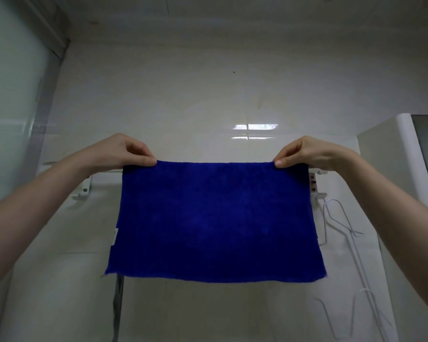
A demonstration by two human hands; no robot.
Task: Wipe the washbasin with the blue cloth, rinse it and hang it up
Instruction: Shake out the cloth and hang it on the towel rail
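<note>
- The left hand [131, 154] is pinching the upper left corner of the blue cloth [218, 218] between thumb and fingers. The right hand [304, 154] is pinching the upper right corner in the same way.
- The cloth is hanging flat and spread, with its top edge level with the towel rail [316, 172]. I cannot tell if it is lying over the rail.
- I think this is the hanging step, so both corners should be going over the rail together, with the edge tight and straight.
- Wire hangers [341, 223] are hanging just right of the rail, and the cloth should be staying apart from them.
</note>
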